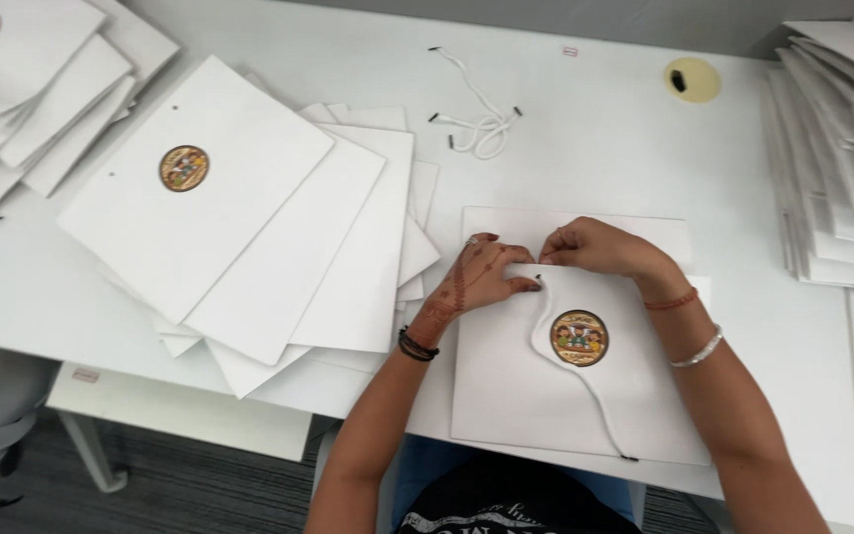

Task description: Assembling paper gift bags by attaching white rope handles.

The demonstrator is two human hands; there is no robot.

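A flat white paper bag (506,386) with a round colourful sticker (579,337) lies on the white table in front of me. My left hand (476,282) presses on the bag's top edge, fingers by a small hole. My right hand (595,247) pinches the end of a white cord (546,331) at that hole. The cord curves down across the bag, past the sticker, to a black tip (629,458) near the bag's lower edge. Both wrists wear bracelets.
A fanned pile of flat white bags (249,227), the top one with a sticker, lies to the left. More bags are stacked at far left (32,89) and far right (842,148). Loose white cords (481,124) and a round yellow disc (692,79) lie at the back.
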